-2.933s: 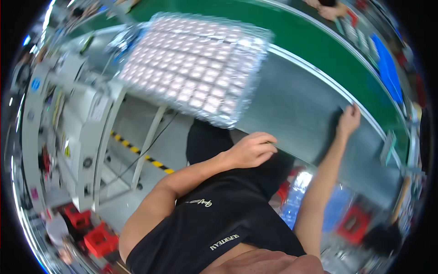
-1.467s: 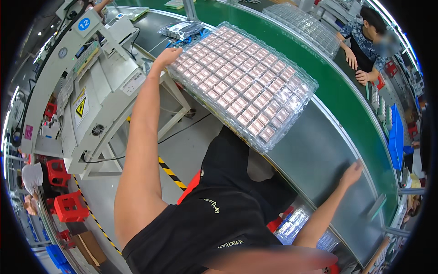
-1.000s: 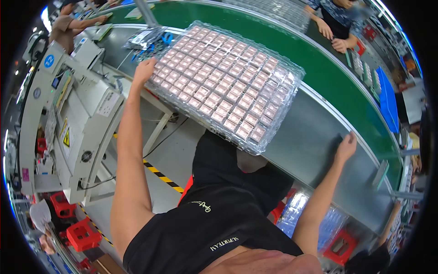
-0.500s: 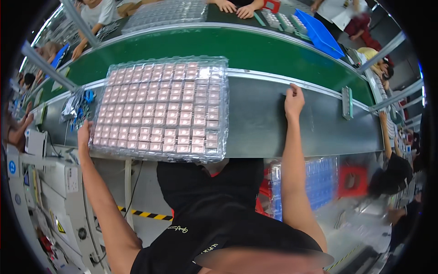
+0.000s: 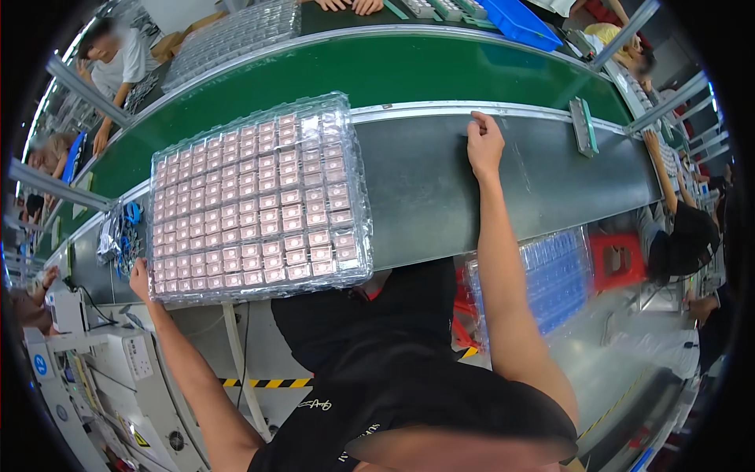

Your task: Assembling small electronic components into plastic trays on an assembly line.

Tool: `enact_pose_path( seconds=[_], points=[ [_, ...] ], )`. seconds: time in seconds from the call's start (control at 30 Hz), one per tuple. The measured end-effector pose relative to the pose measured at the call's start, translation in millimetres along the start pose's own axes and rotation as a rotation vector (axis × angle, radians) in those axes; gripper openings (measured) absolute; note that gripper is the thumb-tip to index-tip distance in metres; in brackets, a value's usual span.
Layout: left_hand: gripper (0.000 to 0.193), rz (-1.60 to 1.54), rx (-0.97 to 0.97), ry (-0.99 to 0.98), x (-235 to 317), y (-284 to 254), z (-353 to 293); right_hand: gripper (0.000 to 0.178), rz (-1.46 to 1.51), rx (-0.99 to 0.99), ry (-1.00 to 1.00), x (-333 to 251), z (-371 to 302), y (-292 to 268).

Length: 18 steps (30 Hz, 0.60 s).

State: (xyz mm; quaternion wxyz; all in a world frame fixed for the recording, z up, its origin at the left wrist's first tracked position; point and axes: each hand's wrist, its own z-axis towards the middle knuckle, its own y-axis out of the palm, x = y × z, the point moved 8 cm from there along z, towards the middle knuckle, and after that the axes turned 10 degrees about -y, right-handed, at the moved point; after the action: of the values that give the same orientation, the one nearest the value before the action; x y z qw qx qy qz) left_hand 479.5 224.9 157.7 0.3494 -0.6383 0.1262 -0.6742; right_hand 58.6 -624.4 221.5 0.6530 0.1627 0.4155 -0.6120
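Note:
A large clear plastic tray [image 5: 358, 236] lies on the dark bench, its many pockets mostly filled with small pinkish square pieces [image 5: 250, 203]. Several pockets along its right side look paler. My left hand [image 5: 141, 281] is at the tray's near left corner, fingers closed on the edge and partly hidden. Off to the tray's right, my right hand [image 5: 486, 149] hovers over or rests on the dark surface near the metal rail; I cannot tell which. Its fingers are loosely bent and apart, with nothing visible in them.
Blue cables and bagged parts [image 5: 122, 236] lie left of the tray. A green-and-silver strip [image 5: 583, 127] sits at the right by the rail [image 5: 425, 108]. Beyond runs a green belt [image 5: 440, 71], with co-workers' hands and a blue bin [image 5: 523, 23]. Blue trays [image 5: 543, 287] and a red stool [image 5: 616, 262] stand below.
The whole view has shifted and tilted, so the bench appears turned. Both hands keep nearly the same places relative to tray and rail. My right hand's fingers look slightly more spread.

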Motion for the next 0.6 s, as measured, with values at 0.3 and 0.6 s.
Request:
enact_pose_path(
  seconds=[0.3,0.6],
  points=[
    [0.051,0.113,0.023,0.021,-22.1,-8.8,22.2,0.026,-0.008,0.024,-0.013,0.1,-0.3,3.2],
    [0.05,0.074,0.004,-0.029,-21.0,-3.6,22.9,0.022,-0.007,0.044,-0.013,-4.4,-0.9,-2.5]
  ],
)
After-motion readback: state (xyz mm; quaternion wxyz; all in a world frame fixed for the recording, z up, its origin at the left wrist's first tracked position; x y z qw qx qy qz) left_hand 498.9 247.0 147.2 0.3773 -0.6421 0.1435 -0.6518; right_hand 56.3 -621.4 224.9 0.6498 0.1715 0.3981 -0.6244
